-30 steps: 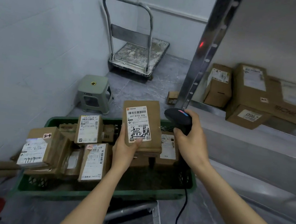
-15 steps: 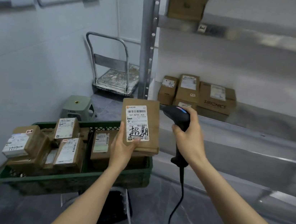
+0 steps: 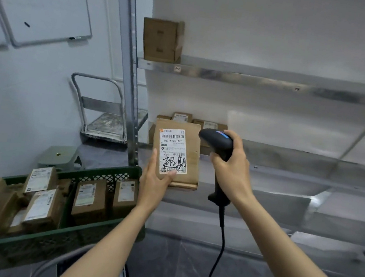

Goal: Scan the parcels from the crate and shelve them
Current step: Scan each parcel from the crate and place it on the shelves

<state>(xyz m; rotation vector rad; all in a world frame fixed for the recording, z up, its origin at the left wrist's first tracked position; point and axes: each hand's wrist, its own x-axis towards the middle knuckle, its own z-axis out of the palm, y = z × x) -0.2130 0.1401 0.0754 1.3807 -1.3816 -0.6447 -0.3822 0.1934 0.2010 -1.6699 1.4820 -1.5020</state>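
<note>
Left hand [image 3: 155, 181]: grasps the lower left corner of 1 parcel [image 3: 191, 160]; thumb lies across the bottom of its label [image 3: 173, 151], 1 finger runs up the left edge, the other fingers are hidden behind.
Parcel: flat brown carton held upright in the air, white label facing the camera, printed "507-N705 A26" above black handwriting; it hangs before the lower shelf [image 3: 288, 173], at 2 o'clock from the crate [image 3: 23, 245].
Right hand [image 3: 233, 168]: clenched round the grip of a black barcode scanner [image 3: 216, 140].
Scanner: at 3 o'clock from the parcel, head aimed toward 9 o'clock, just beside the carton's upper right corner; contact cannot be told. Its cable [image 3: 220, 248] drops toward 6 o'clock.
Crate: green, lattice-walled, holding several labelled cartons [image 3: 90, 198].
Shelving: 1 box [image 3: 162, 40] on the upper shelf [image 3: 254, 80] at 12 o'clock; more boxes [image 3: 210, 125] behind the held parcel.
Background, 9 to 11 o'clock: stool [image 3: 58, 157], platform trolley [image 3: 105, 116], whiteboard [image 3: 39, 1].
</note>
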